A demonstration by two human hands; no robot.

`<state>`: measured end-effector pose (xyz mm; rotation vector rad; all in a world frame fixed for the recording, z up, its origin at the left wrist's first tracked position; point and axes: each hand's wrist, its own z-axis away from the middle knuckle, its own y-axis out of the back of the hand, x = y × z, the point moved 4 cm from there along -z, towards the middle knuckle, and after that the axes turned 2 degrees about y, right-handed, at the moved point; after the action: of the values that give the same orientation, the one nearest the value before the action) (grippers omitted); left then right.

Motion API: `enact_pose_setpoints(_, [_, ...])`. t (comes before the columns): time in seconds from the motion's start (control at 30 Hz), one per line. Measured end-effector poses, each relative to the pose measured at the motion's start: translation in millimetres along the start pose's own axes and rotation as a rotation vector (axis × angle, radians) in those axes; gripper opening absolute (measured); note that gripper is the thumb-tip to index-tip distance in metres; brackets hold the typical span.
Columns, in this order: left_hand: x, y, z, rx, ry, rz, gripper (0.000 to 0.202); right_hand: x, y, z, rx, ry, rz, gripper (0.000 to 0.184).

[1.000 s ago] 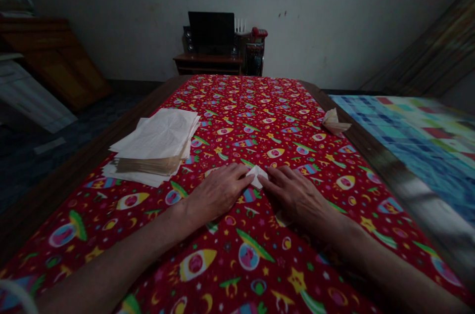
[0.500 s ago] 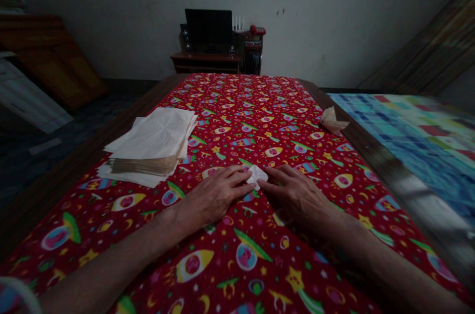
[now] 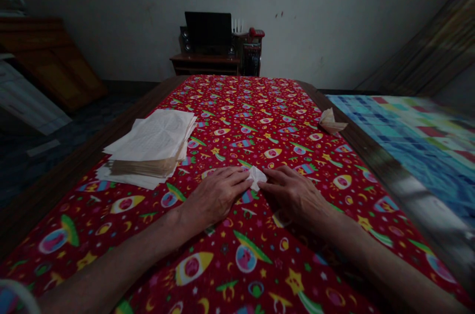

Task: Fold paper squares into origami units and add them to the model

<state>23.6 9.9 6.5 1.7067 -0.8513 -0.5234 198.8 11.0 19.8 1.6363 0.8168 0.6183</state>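
From my remote seat I see the small folded white paper lying on the red rocket-printed cloth, left hand and right hand pinching opposite edges, apparently mid-crease, calling for even fingertip pressure next.

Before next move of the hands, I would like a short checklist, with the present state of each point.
1. Left hand touching the small white paper: ok.
2. Right hand touching its other side: ok.
3. Paper stack apart from both hands: ok.
4. Folded paper piece at the right, apart from both hands: ok.
5. Creases sharp on the small white paper: cannot tell.
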Motion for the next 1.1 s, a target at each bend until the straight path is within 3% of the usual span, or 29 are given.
enact_pose_setpoints(0.2, [-2.3,-5.8,-3.5,-0.082,0.025,0.022,0.055,-5.3,-4.4,-6.4,0.028,-0.066,0.13,0.033])
enact_pose_setpoints(0.47, [1.1,-0.6,6.0,-0.176,-0.075,0.078,0.062,-3.0,-0.8,1.4,0.029,0.03,0.008,0.024])
enact_pose_setpoints(0.63, [2.5,7.0,2.2,-0.099,0.004,0.04,0.043,-1.4,-1.1,0.3,0.003,-0.03,0.029,0.032])
enact_pose_setpoints(0.8, [-2.2,6.3,-5.3,-0.027,0.036,0.047,0.037,0.4,-2.5,-8.7,-0.016,-0.106,0.077,0.023])
enact_pose_setpoints(0.97, [-11.1,7.4,-15.4,0.106,0.187,0.178,0.029,8.6,-7.0,-12.0,0.127,-0.17,-0.036,0.017])
enact_pose_setpoints(1.1, [-14.1,3.3,-23.3,0.117,0.293,0.168,0.019,13.9,-10.8,-9.4,0.201,-0.277,-0.164,0.021])
